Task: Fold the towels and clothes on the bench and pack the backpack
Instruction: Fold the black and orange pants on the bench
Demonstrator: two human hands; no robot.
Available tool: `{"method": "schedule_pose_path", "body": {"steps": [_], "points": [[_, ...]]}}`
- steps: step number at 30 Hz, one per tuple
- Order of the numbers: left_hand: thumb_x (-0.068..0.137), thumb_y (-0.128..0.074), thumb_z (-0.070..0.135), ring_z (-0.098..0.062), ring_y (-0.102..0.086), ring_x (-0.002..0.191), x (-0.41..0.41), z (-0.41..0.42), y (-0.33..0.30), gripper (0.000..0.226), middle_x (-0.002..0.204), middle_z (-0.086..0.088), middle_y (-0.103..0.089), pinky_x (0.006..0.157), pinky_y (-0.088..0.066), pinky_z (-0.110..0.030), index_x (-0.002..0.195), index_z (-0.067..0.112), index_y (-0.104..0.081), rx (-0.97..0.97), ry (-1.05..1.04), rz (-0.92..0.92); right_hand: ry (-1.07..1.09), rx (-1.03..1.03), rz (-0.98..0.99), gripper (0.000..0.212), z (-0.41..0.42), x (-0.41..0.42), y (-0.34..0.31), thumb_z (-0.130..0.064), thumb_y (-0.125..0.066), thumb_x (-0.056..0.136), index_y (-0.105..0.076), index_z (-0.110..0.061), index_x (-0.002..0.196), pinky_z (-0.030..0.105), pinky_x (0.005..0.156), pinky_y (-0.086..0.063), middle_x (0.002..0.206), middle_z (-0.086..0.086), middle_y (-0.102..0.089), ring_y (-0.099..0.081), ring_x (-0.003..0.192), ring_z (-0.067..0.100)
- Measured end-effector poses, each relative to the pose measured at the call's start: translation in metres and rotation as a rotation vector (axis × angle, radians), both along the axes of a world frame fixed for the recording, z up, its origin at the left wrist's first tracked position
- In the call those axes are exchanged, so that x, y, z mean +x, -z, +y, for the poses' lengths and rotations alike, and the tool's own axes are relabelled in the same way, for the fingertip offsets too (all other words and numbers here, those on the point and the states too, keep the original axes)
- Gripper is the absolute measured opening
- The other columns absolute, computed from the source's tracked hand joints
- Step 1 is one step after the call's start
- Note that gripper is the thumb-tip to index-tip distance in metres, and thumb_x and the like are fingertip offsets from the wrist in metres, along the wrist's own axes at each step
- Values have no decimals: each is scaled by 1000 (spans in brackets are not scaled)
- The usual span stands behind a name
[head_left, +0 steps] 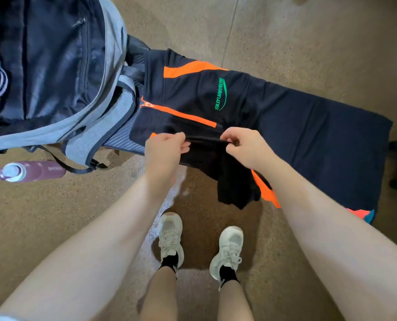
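Pinching a dark fold of the navy-and-orange shirt (pixel 250 107), both hands work at the bench (pixel 125 141) edge: left hand (pixel 164 147), right hand (pixel 244 147); the grey backpack (pixel 109 72) gapes alongside.

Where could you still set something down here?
On the bench, only a sliver shows between the backpack and the shirt, which both hands pinch. The floor is free below the bottle and left of the shoes.
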State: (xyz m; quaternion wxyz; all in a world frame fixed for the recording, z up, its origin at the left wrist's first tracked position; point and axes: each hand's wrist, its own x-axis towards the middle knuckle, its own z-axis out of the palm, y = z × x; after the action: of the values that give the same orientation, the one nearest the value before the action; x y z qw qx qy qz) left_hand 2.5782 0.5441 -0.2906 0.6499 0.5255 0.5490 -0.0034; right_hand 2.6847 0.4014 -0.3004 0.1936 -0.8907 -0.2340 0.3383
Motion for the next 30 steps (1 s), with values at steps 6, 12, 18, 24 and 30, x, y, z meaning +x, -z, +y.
{"method": "schedule_pose_path", "body": {"steps": [6, 12, 18, 24, 30], "points": [[93, -46, 6, -20, -42, 127, 23, 13, 52, 30, 134, -10, -50, 106, -24, -23, 121, 3, -54, 490, 668, -57, 248, 53, -251, 18, 6, 14, 24, -24, -52, 91, -58, -12, 102, 32, 80, -39, 103, 9, -57, -55, 95, 27], [91, -56, 19, -31, -16, 142, 0, 15, 75, 53, 153, -17, -16, 115, -15, -37, 138, 2, -39, 819, 1112, 27, 44, -337, -292, 58, -17, -59, 39, -51, -64, 78, -47, -15, 121, 37, 78, -44, 114, 5, -52, -53, 101, 26], [91, -49, 45, -32, 0, 143, -1, 20, 80, 70, 155, -17, 8, 117, -9, -41, 147, 14, -21, 928, 1246, 179, 304, -272, -48, 26, -24, -38, 32, -10, -43, 87, -55, -17, 108, 36, 76, -43, 108, 8, -57, -55, 98, 34], [88, -44, 55, -29, 7, 143, -5, 21, 82, 79, 154, -16, 16, 116, -4, -37, 149, 22, -4, 977, 1253, 227, -42, -354, -33, 22, -32, 68, -2, -7, -46, 80, -62, -21, 87, 39, 81, -48, 98, 9, -64, -56, 97, 33], [81, -59, 50, -31, -5, 143, -11, 27, 88, 89, 156, -16, 0, 115, -12, -43, 147, 8, -16, 983, 1177, 206, -49, -338, -390, 36, -10, 98, 20, -6, -44, 90, -53, -16, 124, 43, 90, -37, 124, 13, -52, -46, 113, 36]]}}
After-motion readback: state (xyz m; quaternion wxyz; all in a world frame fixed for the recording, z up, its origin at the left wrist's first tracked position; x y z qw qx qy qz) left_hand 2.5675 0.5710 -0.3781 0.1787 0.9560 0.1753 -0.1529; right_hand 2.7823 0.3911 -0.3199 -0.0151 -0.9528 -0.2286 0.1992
